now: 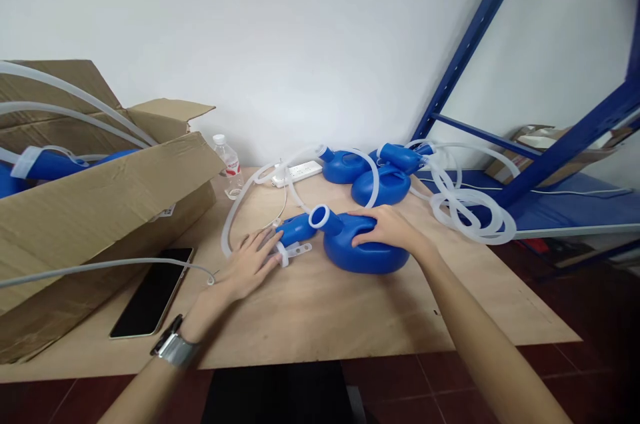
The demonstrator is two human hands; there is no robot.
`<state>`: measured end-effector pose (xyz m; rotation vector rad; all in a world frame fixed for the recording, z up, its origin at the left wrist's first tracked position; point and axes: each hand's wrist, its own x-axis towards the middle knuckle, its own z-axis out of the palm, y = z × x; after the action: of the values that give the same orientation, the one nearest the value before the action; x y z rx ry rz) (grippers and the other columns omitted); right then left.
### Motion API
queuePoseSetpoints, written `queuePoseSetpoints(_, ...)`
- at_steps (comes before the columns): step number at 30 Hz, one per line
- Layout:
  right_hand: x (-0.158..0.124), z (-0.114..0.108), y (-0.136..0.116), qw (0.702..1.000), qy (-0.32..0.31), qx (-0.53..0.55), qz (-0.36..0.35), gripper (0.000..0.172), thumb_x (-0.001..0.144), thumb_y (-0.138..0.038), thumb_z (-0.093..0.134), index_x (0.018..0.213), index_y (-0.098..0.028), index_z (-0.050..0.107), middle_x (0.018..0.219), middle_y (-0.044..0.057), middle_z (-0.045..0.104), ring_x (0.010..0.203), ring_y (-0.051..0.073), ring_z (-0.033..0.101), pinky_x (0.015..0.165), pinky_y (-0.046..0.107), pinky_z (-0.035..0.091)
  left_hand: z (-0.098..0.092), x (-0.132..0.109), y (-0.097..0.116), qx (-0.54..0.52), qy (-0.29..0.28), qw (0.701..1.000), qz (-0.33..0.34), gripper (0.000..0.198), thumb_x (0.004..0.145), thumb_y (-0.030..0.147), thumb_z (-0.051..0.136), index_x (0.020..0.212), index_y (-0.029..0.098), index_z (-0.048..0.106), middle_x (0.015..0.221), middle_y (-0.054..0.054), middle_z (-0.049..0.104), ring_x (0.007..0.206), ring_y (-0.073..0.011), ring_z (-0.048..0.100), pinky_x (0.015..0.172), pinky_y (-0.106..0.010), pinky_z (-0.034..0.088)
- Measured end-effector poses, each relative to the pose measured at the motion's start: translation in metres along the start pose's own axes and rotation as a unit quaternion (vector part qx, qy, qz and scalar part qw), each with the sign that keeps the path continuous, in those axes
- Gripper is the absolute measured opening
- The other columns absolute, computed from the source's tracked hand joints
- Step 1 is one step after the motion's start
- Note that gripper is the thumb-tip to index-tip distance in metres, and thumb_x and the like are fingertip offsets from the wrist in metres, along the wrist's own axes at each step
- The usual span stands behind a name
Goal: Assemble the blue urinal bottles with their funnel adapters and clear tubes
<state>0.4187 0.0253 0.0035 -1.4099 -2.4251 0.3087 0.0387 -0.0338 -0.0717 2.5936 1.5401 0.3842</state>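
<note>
A blue plastic jug [365,252] with a round white-rimmed mouth lies on the wooden table [320,317]. My right hand [387,227] rests on top of it, fingers curled over its handle. My left hand [250,264] lies with fingers stretched out against a blue funnel piece [296,229] joined to a clear tube [240,207] and a white clip [295,252]. The funnel piece sits just left of the jug's mouth.
Two more blue jugs [373,181] with coiled clear tubing [470,211] lie at the back right. An open cardboard box [95,211] holds more parts at left. A phone [153,301], a water bottle [229,167], a power strip [299,173] and a blue shelf frame [550,157] are nearby.
</note>
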Motion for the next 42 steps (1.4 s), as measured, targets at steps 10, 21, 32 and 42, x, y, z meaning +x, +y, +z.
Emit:
queuePoseSetpoints(10,0.018,0.004,0.029,0.983,0.033,-0.155,-0.088,0.075,0.084,-0.067,0.079,0.143,-0.022,0.070,0.118,0.015,0.080,0.103,0.035,0.076,0.089,0.043,0.058,-0.019,-0.034,-0.084,0.109,-0.004,0.993,0.055,0.066,0.102,0.064,0.047,0.152,0.023,0.060,0.155,-0.017,0.061,0.142,-0.0368,0.056,0.119,-0.053,0.039)
queuePoseSetpoints(21,0.013,0.007,0.014,0.909,0.210,-0.224,-0.282,0.062,0.101,-0.066,0.055,0.131,-0.016,0.074,0.103,0.017,0.076,0.094,0.031,0.069,0.082,0.044,0.051,-0.066,-0.012,-0.110,0.098,-0.074,0.992,-0.027,0.058,0.080,0.021,0.059,0.136,0.023,0.072,0.147,-0.018,0.066,0.137,-0.0425,0.060,0.117,-0.068,0.040)
queuePoseSetpoints(32,-0.004,0.120,-0.121,0.968,0.173,-0.072,-0.164,0.039,0.103,-0.030,0.058,0.137,-0.014,0.067,0.145,0.022,0.064,0.141,0.037,0.056,0.115,0.054,0.050,-0.025,0.047,0.014,-0.113,-0.037,0.993,-0.020,0.071,0.097,0.063,0.053,0.153,0.019,0.058,0.139,-0.017,0.068,0.126,-0.0358,0.067,0.109,-0.046,0.052)
queuePoseSetpoints(42,0.031,0.128,-0.093,0.990,0.046,0.012,-0.131,0.091,0.090,-0.064,0.075,0.163,-0.022,0.041,0.170,0.021,0.038,0.163,0.042,0.026,0.125,0.068,0.033,-0.008,0.037,-0.030,-0.252,0.006,0.968,0.017,0.067,0.098,0.056,0.059,0.151,0.015,0.059,0.123,-0.014,0.078,0.109,-0.0281,0.073,0.105,-0.043,0.054)
